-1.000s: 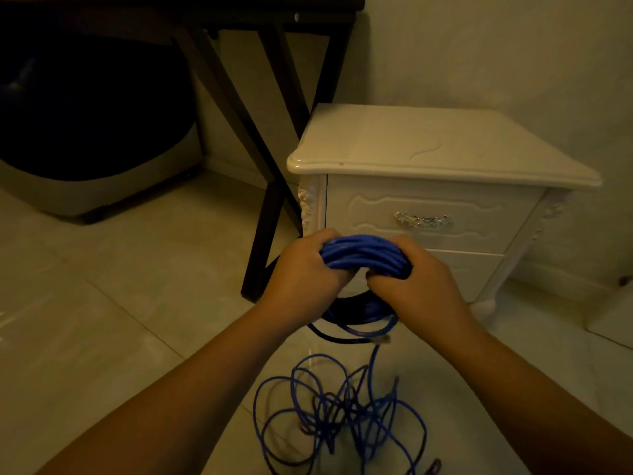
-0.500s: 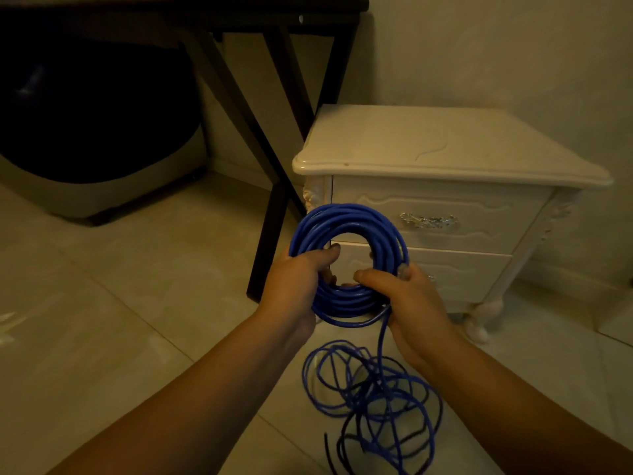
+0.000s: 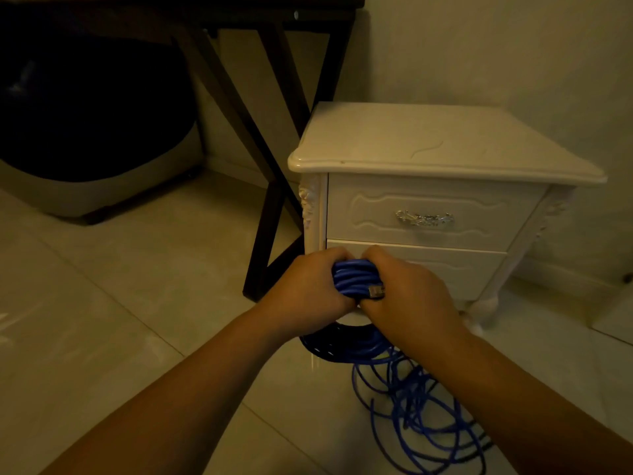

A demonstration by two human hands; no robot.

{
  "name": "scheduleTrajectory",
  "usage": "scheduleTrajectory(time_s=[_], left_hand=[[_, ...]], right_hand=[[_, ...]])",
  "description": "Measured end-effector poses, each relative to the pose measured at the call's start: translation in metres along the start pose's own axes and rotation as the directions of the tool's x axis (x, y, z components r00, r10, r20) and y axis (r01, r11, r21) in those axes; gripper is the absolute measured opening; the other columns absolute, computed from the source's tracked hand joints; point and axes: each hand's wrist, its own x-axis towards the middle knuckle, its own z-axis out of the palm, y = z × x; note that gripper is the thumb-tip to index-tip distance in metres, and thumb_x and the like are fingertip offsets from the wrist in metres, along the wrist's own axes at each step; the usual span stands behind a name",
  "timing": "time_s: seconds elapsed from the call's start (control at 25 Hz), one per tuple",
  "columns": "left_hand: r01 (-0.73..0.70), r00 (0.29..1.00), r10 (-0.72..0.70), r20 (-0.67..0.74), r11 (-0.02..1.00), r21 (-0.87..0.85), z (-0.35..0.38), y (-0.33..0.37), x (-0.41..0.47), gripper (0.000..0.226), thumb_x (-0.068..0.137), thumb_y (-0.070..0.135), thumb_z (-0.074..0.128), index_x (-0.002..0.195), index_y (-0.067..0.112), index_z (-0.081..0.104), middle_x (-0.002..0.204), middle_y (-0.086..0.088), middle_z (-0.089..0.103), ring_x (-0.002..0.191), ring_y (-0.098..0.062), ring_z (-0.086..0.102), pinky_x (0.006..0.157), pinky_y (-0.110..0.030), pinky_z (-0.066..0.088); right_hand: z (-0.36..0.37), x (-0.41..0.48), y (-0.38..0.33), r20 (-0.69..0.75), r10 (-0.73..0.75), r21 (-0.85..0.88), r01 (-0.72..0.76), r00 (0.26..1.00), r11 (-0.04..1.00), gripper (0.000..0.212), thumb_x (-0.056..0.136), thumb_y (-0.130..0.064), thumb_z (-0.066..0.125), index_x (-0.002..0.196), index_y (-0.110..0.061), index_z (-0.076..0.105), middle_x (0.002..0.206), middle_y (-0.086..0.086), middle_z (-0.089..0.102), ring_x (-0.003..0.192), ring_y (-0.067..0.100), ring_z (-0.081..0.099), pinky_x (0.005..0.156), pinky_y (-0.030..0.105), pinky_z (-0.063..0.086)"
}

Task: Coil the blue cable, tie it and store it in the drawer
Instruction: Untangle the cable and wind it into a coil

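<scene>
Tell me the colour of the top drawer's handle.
Silvery metal, on the handle in the head view.

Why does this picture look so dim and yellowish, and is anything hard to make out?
Head view: weak, warm light tints the white nightstand and floor tiles yellowish. Under the dark table at upper left, detail sinks into black. The blue cable between the left hand and right hand stays clear. Wide-angle bending skews straight edges.

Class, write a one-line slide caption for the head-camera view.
Both hands, left hand and right hand, clasp the coiled blue cable before a closed white nightstand, loose loops trailing on the floor.
</scene>
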Motion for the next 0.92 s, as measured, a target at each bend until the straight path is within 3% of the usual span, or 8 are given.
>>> scheduleTrajectory(time_s=[0.08, 0.16, 0.32, 0.48, 0.6, 0.76, 0.92], left_hand=[[-0.031, 0.996, 0.035, -0.078, 0.998, 0.050, 0.006, -0.001, 0.003, 0.021, 0.078, 0.013, 0.074, 0.093, 0.023, 0.062, 0.078, 0.006, 0.065, 0.069, -0.003, 0.061, 0.064, -0.024, 0.051], [-0.031, 0.986, 0.027, -0.165, 0.999, -0.021, 0.007, -0.002, 0.007, 0.017, 0.080, 0.011, 0.073, 0.089, 0.020, 0.062, 0.074, 0.003, 0.063, 0.065, -0.006, 0.059, 0.059, -0.023, 0.049], [0.049, 0.961, -0.132, -0.241, 0.946, -0.321, 0.002, -0.001, 0.011, 0.015, 0.080, 0.012, 0.073, 0.090, 0.016, 0.063, 0.077, -0.010, 0.063, 0.066, -0.021, 0.060, 0.064, -0.040, 0.051], [0.092, 0.934, -0.270, -0.233, 0.813, -0.576, -0.004, -0.003, 0.011, 0.014, 0.081, 0.007, 0.073, 0.088, 0.014, 0.063, 0.069, -0.006, 0.057, 0.060, -0.019, 0.053, 0.059, -0.033, 0.047], [0.103, 0.903, -0.363, -0.232, 0.704, -0.703, -0.005, -0.006, 0.013, 0.015, 0.081, 0.004, 0.071, 0.087, 0.016, 0.064, 0.068, -0.007, 0.054, 0.063, -0.025, 0.052, 0.059, -0.036, 0.044], [0.088, 0.851, -0.469, -0.234, 0.568, -0.818, -0.006, -0.006, 0.013, 0.015, 0.082, 0.002, 0.067, 0.083, 0.016, 0.060, 0.062, -0.003, 0.050, 0.060, -0.023, 0.051, 0.058, -0.036, 0.043], [0.089, 0.927, -0.349, -0.140, 0.566, -0.820, 0.001, -0.002, 0.008, 0.022, 0.082, -0.002, 0.066, 0.095, 0.016, 0.061, 0.063, 0.002, 0.053, 0.058, -0.017, 0.054, 0.056, -0.031, 0.046]], right_hand=[[-0.004, 0.000, 0.001, -0.022, -0.001, 0.064, 0.002, 1.000, 0.998, 0.030, 0.086, -0.027, 0.064, 0.110, -0.028, 0.047, 0.083, -0.013, 0.054, 0.074, 0.009, 0.056, 0.056, 0.011, 0.034], [-0.009, 0.002, 0.008, -0.047, 0.087, 0.298, -0.069, 0.995, 0.952, 0.034, 0.080, -0.022, 0.069, 0.105, -0.029, 0.047, 0.082, -0.013, 0.060, 0.068, 0.007, 0.060, 0.055, 0.015, 0.044], [-0.010, 0.001, 0.016, 0.131, 0.214, 0.604, -0.249, 0.968, 0.757, 0.038, 0.078, -0.022, 0.076, 0.108, -0.030, 0.053, 0.086, -0.003, 0.067, 0.069, 0.006, 0.066, 0.056, 0.015, 0.054], [-0.011, 0.001, 0.015, 0.232, 0.222, 0.784, -0.317, 0.947, 0.534, 0.038, 0.078, -0.021, 0.075, 0.111, -0.028, 0.058, 0.100, 0.008, 0.071, 0.080, 0.017, 0.072, 0.065, 0.034, 0.060], [-0.016, 0.001, 0.016, 0.292, 0.194, 0.852, -0.346, 0.937, 0.392, 0.050, 0.071, -0.029, 0.074, 0.118, -0.023, 0.058, 0.104, 0.011, 0.071, 0.088, 0.025, 0.072, 0.068, 0.042, 0.060], [-0.005, -0.001, 0.003, 0.297, 0.203, 0.848, -0.356, 0.933, 0.392, 0.059, 0.066, -0.031, 0.076, 0.120, -0.023, 0.054, 0.105, 0.007, 0.071, 0.088, 0.020, 0.072, 0.069, 0.043, 0.060], [0.005, 0.003, 0.001, 0.234, 0.345, 0.911, -0.329, 0.909, 0.249, 0.023, 0.081, -0.008, 0.069, 0.102, -0.005, 0.062, 0.084, 0.015, 0.070, 0.081, 0.028, 0.072, 0.077, 0.045, 0.059]])
